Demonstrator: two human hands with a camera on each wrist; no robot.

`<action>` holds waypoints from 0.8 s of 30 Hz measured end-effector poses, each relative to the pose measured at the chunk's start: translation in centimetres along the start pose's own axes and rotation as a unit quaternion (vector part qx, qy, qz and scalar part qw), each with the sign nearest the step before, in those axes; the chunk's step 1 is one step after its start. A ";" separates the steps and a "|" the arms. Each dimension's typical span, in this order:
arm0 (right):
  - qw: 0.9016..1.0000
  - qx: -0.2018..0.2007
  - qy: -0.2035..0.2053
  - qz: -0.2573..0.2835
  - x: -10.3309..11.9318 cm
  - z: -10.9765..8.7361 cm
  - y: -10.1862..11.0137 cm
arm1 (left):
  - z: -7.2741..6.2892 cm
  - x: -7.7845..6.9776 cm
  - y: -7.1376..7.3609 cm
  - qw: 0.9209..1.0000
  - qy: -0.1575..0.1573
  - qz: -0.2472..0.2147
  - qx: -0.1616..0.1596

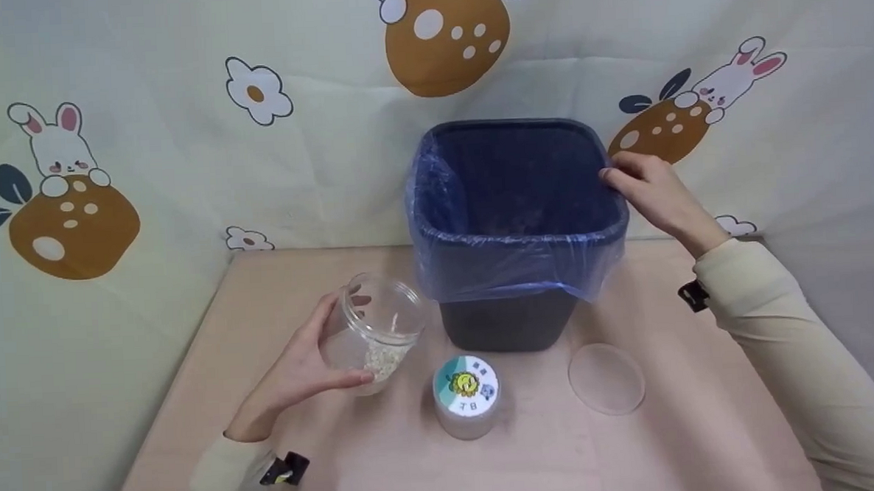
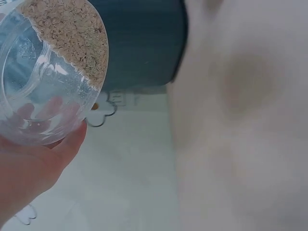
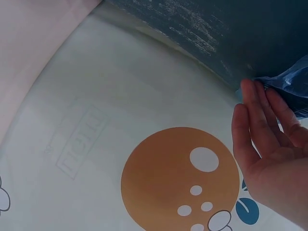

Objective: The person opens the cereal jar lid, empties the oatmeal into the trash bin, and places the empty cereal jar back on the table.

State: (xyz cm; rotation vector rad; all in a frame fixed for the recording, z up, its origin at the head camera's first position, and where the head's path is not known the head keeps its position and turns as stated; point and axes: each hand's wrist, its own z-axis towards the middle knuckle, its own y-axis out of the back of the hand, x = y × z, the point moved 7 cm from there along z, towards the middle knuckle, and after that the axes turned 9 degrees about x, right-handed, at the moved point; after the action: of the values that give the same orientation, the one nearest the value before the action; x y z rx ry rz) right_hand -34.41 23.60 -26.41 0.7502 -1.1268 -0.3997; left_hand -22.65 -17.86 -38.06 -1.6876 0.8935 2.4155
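My left hand (image 1: 306, 369) grips a clear plastic jar (image 1: 353, 345), its fingers and thumb round the wall. The jar is tilted toward the right, and its open mouth shows no lid. Pale flakes (image 2: 72, 36) lie in a slope along one side of the jar. My right hand (image 1: 652, 192) holds the right rim of a dark trash bin (image 1: 514, 323), thumb at the edge and fingers (image 3: 257, 120) along the outside, by the liner. A blue plastic bag (image 1: 497, 269) lines the bin and folds over its rim.
A small container (image 1: 468, 421) with a printed sun label on top stands before the bin. A round clear lid (image 1: 606, 380) lies flat on the table (image 1: 535, 462) to its right. Behind the bin hangs a patterned cloth (image 1: 316, 184) with rabbits and flowers.
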 end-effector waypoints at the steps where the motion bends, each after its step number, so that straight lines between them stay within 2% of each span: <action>1: 1.000 -0.001 0.000 0.000 0.0 0.0 0.0 | 0.1 -0.4 0.4 1.000 -0.007 -0.003 -0.004; 4: 1.000 -0.008 -0.005 0.001 0.0 0.1 -0.1 | 0.7 -1.4 1.7 1.000 -0.024 -0.011 -0.013; 9: 1.000 -0.018 -0.020 0.005 -0.2 0.2 0.0 | 2.1 -2.7 3.6 0.999 -0.018 0.008 -0.030; 14: 0.999 -0.018 -0.024 0.013 -0.4 0.2 -0.2 | 4.1 -4.5 5.5 0.997 0.001 0.070 -0.035; 18: 0.999 -0.017 -0.021 0.019 -0.3 0.1 -0.3 | 5.9 -6.3 6.8 0.990 0.018 0.140 -0.025; 21: 0.999 -0.016 -0.021 0.022 -0.3 0.0 -0.3 | 7.3 -7.8 7.6 0.986 0.011 0.164 -0.017; 24: 0.999 -0.015 -0.020 0.024 -0.3 0.0 -0.3 | 8.8 -9.3 8.1 0.985 -0.011 0.172 -0.012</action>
State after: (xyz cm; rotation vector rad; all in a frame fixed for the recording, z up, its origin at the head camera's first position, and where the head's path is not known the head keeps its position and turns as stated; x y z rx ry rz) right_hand -34.47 23.54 -26.85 0.6902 -1.1719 -0.3916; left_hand -29.30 -17.79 -24.47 -1.6246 1.2478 2.6587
